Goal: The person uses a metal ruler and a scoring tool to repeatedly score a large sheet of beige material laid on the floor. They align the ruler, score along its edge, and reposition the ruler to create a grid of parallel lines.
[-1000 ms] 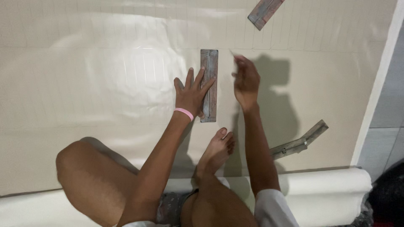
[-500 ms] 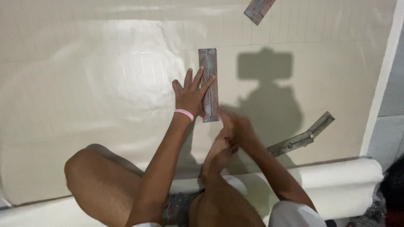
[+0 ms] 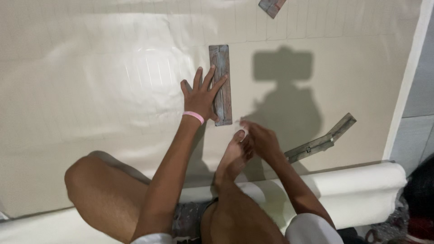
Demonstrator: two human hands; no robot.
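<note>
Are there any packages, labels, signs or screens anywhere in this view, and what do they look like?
None show: no package, label, sign or screen.
Cream sheet: spread across the floor, faintly ruled with thin lines.
Metal ruler: grey, flat, rectangular, held down by the left hand.
Right hand: blurred, low by the person's foot.
Folding metal tool: grey, angled, on the sheet to the right.
Roll: white, along the near edge.

No packages, labels, signs, screens.
</note>
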